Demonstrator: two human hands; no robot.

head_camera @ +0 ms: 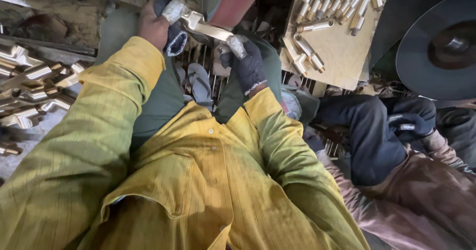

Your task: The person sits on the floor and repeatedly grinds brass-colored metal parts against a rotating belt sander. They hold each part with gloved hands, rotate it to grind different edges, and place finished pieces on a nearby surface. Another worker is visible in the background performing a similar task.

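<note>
Both my hands hold one shiny brass handle-shaped piece (208,27) up against a reddish-brown belt (237,2) at the top middle. My left hand (157,26), partly wrapped in dark cloth, grips the piece's left end, which is bound in pale tape. The taped right end sits in my right hand (246,64), which wears a dark glove. My yellow sleeves and shirt fill the lower frame.
Several similar brass pieces (29,89) lie heaped at the left. A wooden board (342,56) at the upper right carries more brass parts (332,4). A co-worker's dark gloved hand (411,123) and a large dark wheel (441,44) are at the right. A sandal (200,81) lies below.
</note>
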